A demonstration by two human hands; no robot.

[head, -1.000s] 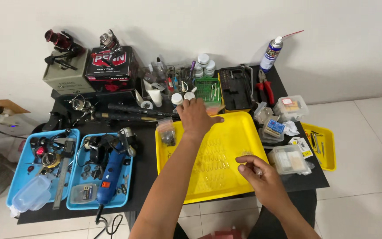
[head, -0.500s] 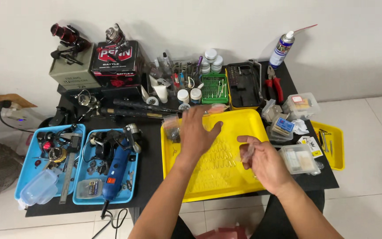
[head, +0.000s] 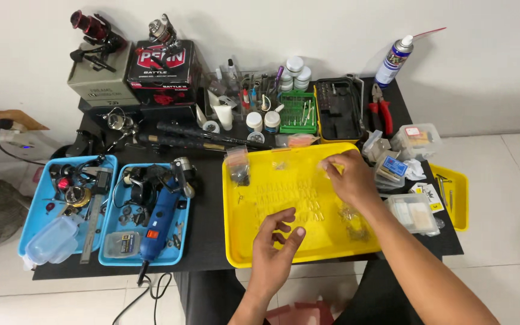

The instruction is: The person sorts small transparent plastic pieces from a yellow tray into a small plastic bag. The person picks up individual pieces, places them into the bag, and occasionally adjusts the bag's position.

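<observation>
- Yellow plastic tray (head: 242,241): glossy, rectangular, raised rim.
- Left hand (head: 275,253): fingers loosely spread, empty.
- Right hand (head: 350,177): fingertips pinched; contents too small to tell.

Bare forearms and hands (head: 275,256), no sleeves, dark trousers

Your left hand (head: 277,245) hovers low, fingers loosely spread; right hand (head: 349,176) reaches farther forward (fingertips pinched, forearm extended).
</observation>
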